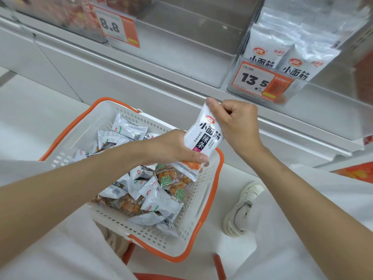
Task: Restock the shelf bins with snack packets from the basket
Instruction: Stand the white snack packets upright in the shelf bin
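Both hands grip one glossy white snack packet (203, 138), left hand (177, 148) at its crinkled bottom, right hand (236, 122) pinching the top, above the perforated plastic basket (203, 199)

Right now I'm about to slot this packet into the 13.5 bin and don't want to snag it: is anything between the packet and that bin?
Nothing visible blocks it. The packet, held by the left hand and right hand, sits below and left of the 13.5 bin, with open air between. Only the bin's front wall and price tag must be cleared.
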A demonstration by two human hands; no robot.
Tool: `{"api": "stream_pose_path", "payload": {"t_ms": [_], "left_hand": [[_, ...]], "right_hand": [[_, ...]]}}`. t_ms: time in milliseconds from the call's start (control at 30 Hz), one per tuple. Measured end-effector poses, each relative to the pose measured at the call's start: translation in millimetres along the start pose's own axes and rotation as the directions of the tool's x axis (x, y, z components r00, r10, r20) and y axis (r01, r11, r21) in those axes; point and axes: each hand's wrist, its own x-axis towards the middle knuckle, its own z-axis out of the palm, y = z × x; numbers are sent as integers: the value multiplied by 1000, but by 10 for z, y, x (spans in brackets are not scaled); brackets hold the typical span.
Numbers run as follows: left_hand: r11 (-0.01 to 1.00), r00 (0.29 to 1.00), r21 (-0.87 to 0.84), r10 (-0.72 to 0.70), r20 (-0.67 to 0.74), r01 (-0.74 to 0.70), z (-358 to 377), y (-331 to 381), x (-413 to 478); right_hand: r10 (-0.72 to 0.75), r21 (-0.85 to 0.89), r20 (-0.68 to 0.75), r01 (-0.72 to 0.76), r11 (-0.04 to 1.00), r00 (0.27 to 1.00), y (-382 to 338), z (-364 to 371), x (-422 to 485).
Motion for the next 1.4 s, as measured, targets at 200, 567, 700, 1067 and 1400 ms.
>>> {"api": "stream_pose_path", "payload": {"t_ms": [200, 567, 700, 1067, 1400], "left_hand": [[996, 987, 53, 74, -145, -67, 33, 75, 82], [983, 926, -20, 167, -339, -185, 33, 495, 201], [946, 906, 89, 324, -271, -312, 140, 950, 334], [722, 699, 473, 664, -267, -505, 406, 2481, 1158], [483, 839, 819, 544, -3, -310, 325, 2657, 1741]], "right_hand": [[46, 41, -90, -42, 998, 995, -21, -137, 104], [413, 374, 311, -510, 775, 856, -161, -822, 198], [355, 363, 168, -392, 845, 920, -292, -1202, 205], [-43, -49, -341, 28, 998, 939, -311, -2503, 441], [153, 215, -249, -99, 972, 956, 382, -2576, 696]]}}
